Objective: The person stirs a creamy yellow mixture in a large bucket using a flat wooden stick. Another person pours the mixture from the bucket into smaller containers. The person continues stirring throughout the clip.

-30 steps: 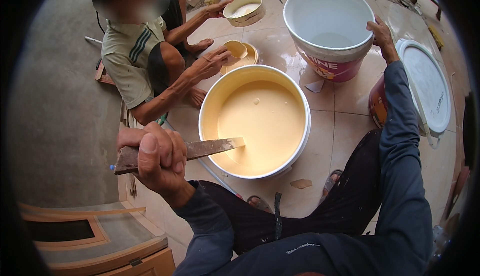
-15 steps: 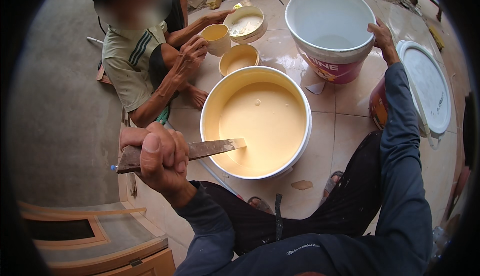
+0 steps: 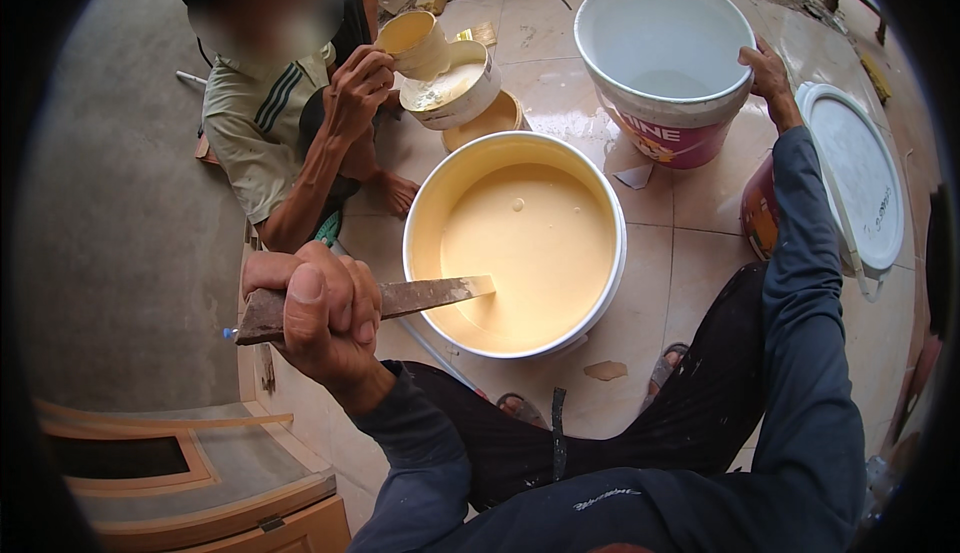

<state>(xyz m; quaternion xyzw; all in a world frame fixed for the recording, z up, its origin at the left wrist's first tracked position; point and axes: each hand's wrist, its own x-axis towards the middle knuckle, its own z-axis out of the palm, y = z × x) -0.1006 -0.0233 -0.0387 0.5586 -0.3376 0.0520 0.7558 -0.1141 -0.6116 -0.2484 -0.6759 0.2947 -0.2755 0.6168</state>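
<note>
My left hand (image 3: 330, 303) is wrapped round a flat wooden stick (image 3: 430, 296), whose far end dips into cream-yellow paint (image 3: 530, 243). The paint fills much of a large white bucket (image 3: 615, 283) between my feet. Out to the right, my right hand (image 3: 768, 71) grips the rim of a big paint bucket (image 3: 650, 28), white inside with a dark red printed outside; little if anything shows inside it. A co-worker at the left holds a small paint-coated cup (image 3: 415, 45) over a shallow white tub (image 3: 455, 83).
Behind the paint bucket stands another small yellow-coated tub (image 3: 495, 118). A brush (image 3: 480, 35) lies on the tiles beyond. At right, a white lid (image 3: 855, 173) rests against a dark red bucket (image 3: 757, 208). Wooden furniture (image 3: 200, 473) is at lower left; debris lies along the far edge.
The co-worker's cup has moved up and left, and the shallow tub has come nearer, beneath it and partly over the small yellow tub. My hands and the stick stay almost still.
</note>
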